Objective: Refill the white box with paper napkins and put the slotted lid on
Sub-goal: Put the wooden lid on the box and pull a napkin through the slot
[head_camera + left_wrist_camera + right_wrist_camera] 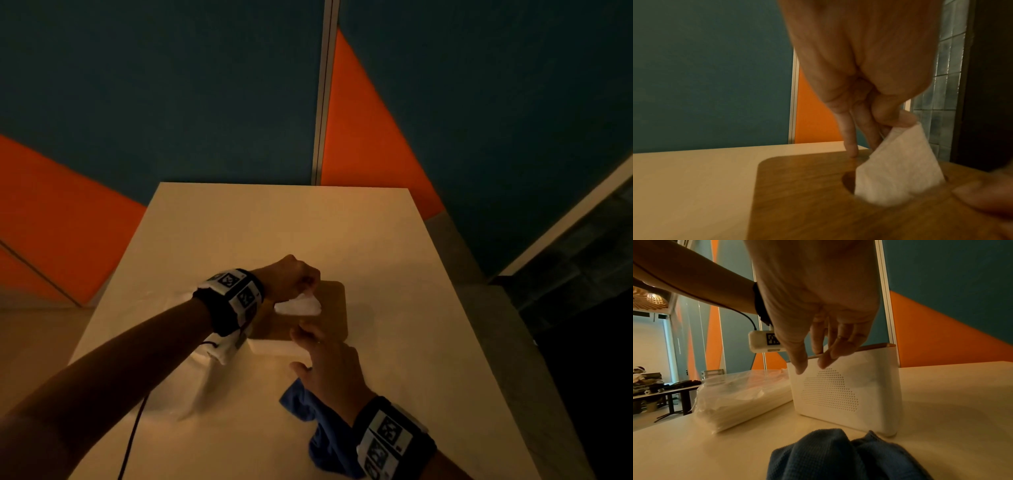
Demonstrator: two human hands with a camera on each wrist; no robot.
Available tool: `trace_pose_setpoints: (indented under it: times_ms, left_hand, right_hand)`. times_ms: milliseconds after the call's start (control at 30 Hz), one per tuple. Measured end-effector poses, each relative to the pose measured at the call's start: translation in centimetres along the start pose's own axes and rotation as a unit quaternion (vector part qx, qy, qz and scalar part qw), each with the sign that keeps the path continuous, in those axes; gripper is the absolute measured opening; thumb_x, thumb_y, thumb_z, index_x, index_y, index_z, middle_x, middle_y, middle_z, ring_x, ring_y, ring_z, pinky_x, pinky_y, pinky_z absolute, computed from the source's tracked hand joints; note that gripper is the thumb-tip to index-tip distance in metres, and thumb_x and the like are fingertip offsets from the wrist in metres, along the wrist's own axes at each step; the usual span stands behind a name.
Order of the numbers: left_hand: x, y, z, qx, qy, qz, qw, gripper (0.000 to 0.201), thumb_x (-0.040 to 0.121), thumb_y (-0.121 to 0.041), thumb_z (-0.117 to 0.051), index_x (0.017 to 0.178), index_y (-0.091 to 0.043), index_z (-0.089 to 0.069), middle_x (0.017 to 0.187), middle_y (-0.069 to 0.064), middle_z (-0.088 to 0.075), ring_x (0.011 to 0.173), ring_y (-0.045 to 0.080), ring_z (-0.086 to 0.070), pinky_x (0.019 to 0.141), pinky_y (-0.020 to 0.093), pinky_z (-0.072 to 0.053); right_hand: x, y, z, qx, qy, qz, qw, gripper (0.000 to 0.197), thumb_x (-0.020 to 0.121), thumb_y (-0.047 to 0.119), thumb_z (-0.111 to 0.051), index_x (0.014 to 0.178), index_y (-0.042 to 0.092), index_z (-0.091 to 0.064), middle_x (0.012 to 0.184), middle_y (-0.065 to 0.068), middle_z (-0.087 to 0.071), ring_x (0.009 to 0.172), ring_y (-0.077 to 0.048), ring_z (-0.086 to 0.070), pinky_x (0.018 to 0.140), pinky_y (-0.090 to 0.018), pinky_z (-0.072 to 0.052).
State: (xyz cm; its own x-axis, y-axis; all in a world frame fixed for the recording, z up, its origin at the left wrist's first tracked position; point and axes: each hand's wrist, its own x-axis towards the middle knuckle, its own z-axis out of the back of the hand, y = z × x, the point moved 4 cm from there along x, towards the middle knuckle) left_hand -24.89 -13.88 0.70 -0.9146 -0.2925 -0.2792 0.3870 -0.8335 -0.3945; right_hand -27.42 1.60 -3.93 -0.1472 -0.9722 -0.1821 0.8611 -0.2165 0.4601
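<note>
White box dotted cloud pattern, wooden slotted lid on (napkin protruding).

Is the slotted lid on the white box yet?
On: the wooden lid sits flat atop the white box, a napkin sticking up through its slot.

lid on box, napkin pack left, cloth before

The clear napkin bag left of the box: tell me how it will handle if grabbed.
The napkin bag probably sags and bends when lifted, since its crinkled film sits loosely around the stack. The glossy plastic may slip in the fingers. It is likely light, holding only paper.
</note>
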Motion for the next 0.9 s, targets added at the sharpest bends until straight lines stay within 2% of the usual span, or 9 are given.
trace_pose_setpoints:
  times_ms: [67, 133, 267, 367, 467, 633, 767, 900]
  left_hand:
    - [-0.3, 0.1, -0.4, -0.013, -0.009, -0.007, 1.000, 0.019, 0.081, 0.003, -0.049, 0.086, -0.011, -0.062, 0.085, 0.005, -0.065, 0.072, 0.018, -0.054, 0.071, 0.031, -0.046]
    - [-0.7, 0.4, -0.8, -0.021, -0.038, -0.018, 0.999, 0.022, 0.081, 0.004, -0.052, 0.097, -0.004, -0.064, 0.095, 0.010, -0.065, 0.081, 0.021, -0.059, 0.071, 0.024, -0.043]
    - [-2.5, 0.7, -0.6, -0.027, -0.142, -0.001, 0.989, 0.022, 0.088, -0.012, -0.058, 0.109, -0.006, -0.061, 0.106, 0.011, -0.060, 0.093, 0.026, -0.059, 0.074, 0.022, -0.038]
    - [-3.5, 1.0, -1.6, 0.034, -0.104, 0.043, 0.993, 0.030, 0.089, -0.022, -0.058, 0.112, -0.004, -0.060, 0.115, 0.011, -0.057, 0.106, 0.026, -0.055, 0.081, 0.024, -0.038]
    - [-4.1, 1.2, -2.1, 0.048, -0.080, 0.071, 0.993, 0.026, 0.089, -0.023, -0.056, 0.106, -0.005, -0.063, 0.115, 0.013, -0.058, 0.105, 0.026, -0.056, 0.083, 0.029, -0.041]
    - [-3.5, 1.0, -1.6, 0.074, -0.051, 0.044, 0.995, 0.028, 0.088, -0.032, -0.058, 0.104, -0.010, -0.066, 0.111, 0.009, -0.063, 0.104, 0.023, -0.057, 0.085, 0.032, -0.047]
    - [-2.8, 0.6, -1.2, 0.051, -0.019, 0.060, 0.997, 0.024, 0.089, -0.025, -0.058, 0.106, -0.007, -0.060, 0.107, 0.011, -0.065, 0.097, 0.026, -0.059, 0.080, 0.037, -0.049]
    - [-2.3, 0.1, -0.4, 0.031, 0.008, 0.061, 0.998, 0.027, 0.093, -0.014, -0.050, 0.119, -0.006, -0.052, 0.110, 0.012, -0.063, 0.098, 0.027, -0.057, 0.072, 0.027, -0.036]
  right_hand:
    - [0.0, 0.1, 0.3, 0.006, -0.003, 0.004, 1.000, 0.052, 0.089, 0.037, -0.059, 0.138, 0.030, -0.044, 0.148, 0.011, -0.036, 0.131, -0.016, -0.046, 0.096, -0.040, -0.047]
    - [0.0, 0.2, 0.5, 0.011, -0.003, 0.006, 1.000, 0.051, 0.089, 0.037, -0.058, 0.137, 0.030, -0.045, 0.147, 0.012, -0.037, 0.131, -0.015, -0.045, 0.097, -0.040, -0.047]
    - [0.0, 0.2, 0.8, 0.031, 0.001, 0.005, 1.000, 0.049, 0.089, 0.036, -0.058, 0.136, 0.029, -0.047, 0.145, 0.013, -0.039, 0.131, -0.012, -0.043, 0.100, -0.038, -0.045]
    - [0.1, 0.3, 1.1, 0.026, 0.009, 0.003, 1.000, 0.048, 0.090, 0.037, -0.057, 0.136, 0.030, -0.047, 0.146, 0.014, -0.037, 0.131, -0.012, -0.043, 0.101, -0.037, -0.044]
    - [0.1, 0.3, 1.1, 0.012, 0.017, 0.001, 1.000, 0.046, 0.090, 0.038, -0.056, 0.134, 0.031, -0.048, 0.144, 0.011, -0.039, 0.129, -0.016, -0.045, 0.099, -0.039, -0.045]
    - [0.2, 0.4, 1.2, 0.010, 0.016, 0.000, 1.000, 0.046, 0.090, 0.038, -0.056, 0.135, 0.031, -0.047, 0.144, 0.013, -0.039, 0.130, -0.013, -0.044, 0.100, -0.038, -0.045]
    - [0.3, 0.3, 1.1, 0.012, 0.018, -0.002, 1.000, 0.048, 0.090, 0.037, -0.057, 0.136, 0.031, -0.046, 0.146, 0.014, -0.038, 0.132, -0.014, -0.042, 0.103, -0.039, -0.043]
    - [0.2, 0.2, 0.9, 0.012, 0.020, 0.002, 1.000, 0.050, 0.090, 0.037, -0.058, 0.138, 0.031, -0.044, 0.148, 0.014, -0.035, 0.135, -0.012, -0.038, 0.105, -0.040, -0.042]
